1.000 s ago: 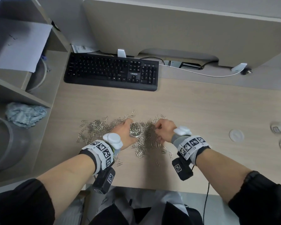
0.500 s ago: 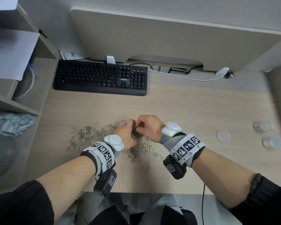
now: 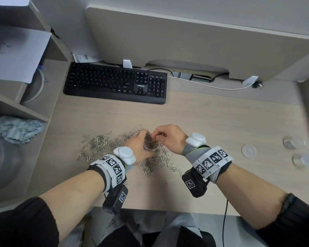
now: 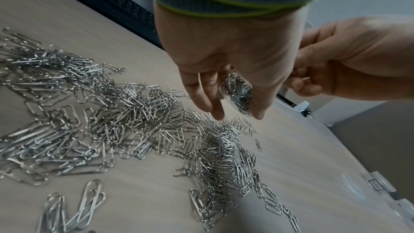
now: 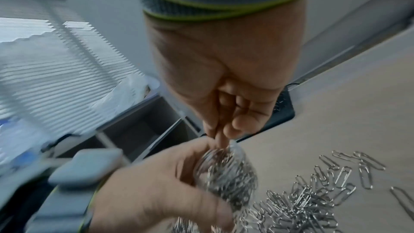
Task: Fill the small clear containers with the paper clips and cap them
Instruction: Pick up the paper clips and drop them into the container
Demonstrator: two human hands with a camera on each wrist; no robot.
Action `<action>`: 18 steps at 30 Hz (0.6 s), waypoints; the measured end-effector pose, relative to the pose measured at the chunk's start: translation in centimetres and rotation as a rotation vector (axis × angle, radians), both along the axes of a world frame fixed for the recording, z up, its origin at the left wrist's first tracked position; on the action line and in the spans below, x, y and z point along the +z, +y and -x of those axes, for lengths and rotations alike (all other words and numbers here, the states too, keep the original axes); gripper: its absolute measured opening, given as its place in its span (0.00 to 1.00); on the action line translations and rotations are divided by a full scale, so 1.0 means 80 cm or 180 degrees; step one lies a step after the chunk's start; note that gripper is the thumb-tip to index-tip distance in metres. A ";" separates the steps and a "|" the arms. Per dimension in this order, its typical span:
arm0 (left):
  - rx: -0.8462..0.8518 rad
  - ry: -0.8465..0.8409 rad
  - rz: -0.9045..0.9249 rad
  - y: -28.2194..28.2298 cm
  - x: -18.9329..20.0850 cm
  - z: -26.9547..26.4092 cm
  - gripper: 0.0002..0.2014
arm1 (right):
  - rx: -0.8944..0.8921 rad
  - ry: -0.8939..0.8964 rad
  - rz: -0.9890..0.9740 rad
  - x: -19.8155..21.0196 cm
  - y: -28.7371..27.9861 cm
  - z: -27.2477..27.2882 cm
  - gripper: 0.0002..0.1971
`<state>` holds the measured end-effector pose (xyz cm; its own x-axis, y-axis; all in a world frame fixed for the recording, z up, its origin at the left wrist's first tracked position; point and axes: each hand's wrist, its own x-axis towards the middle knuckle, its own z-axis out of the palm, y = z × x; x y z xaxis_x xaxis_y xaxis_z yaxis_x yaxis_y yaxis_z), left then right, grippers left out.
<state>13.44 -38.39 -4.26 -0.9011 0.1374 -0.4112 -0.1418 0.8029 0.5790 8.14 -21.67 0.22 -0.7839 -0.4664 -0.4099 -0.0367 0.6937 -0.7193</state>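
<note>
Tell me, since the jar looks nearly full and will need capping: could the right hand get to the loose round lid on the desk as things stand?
Probably yes. The lid lies flat on bare desk to the right of the right hand, with nothing between them. That hand's fingers are bunched at the mouth of the container, which the left hand holds.

Pale wood-grain surface (image 3: 221, 122), evenly lit. Black keyboard (image 3: 114, 84) at its back left. Behind it a beige partition panel (image 3: 185, 36) with a cutout along its lower edge; white cable (image 3: 212, 86) runs beneath. Grey shelving unit (image 3: 25, 97) on left, holding white paper (image 3: 14, 50) and a crumpled blue-grey cloth (image 3: 18, 129).
</note>
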 end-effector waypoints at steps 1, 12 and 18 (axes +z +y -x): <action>0.0013 0.0006 0.0041 -0.003 0.000 -0.001 0.34 | -0.0321 -0.0025 0.0171 -0.004 0.004 0.006 0.10; 0.0259 -0.0137 0.0169 -0.048 -0.009 -0.025 0.38 | -0.0086 0.0020 -0.2051 -0.084 0.033 0.016 0.35; 0.0373 -0.0259 0.0194 -0.065 -0.019 -0.039 0.38 | 0.0775 0.0289 -0.2267 -0.091 -0.047 -0.025 0.44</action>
